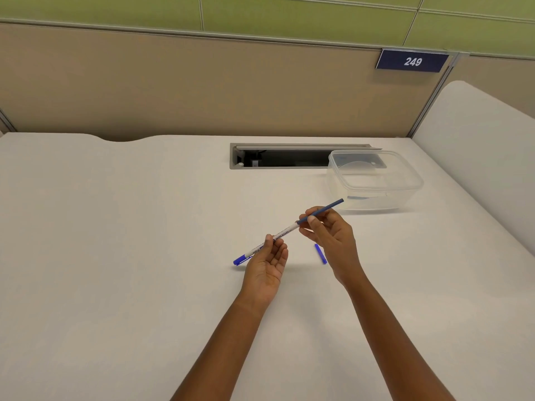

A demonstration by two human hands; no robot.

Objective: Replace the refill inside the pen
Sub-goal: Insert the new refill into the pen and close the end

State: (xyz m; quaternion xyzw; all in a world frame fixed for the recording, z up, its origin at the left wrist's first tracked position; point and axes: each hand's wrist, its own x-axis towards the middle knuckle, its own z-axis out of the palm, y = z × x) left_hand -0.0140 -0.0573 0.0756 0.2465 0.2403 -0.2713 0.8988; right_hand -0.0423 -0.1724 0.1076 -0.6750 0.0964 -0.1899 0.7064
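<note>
A white pen barrel (282,234) with a blue cap at its lower left end is held above the table, pinched in the fingertips of my left hand (267,266). A dark blue refill (321,211) sticks out of the barrel's upper right end, partly inside it. My right hand (330,235) grips that refill between thumb and fingers, right next to the barrel's mouth. A small blue end plug (320,254) lies on the table below my right hand.
A clear plastic container (373,180) stands at the back right, just beyond the refill's tip. Behind it an open cable slot (278,157) is cut into the white table (115,256). A beige partition with a sign reading 249 (412,61) closes the back.
</note>
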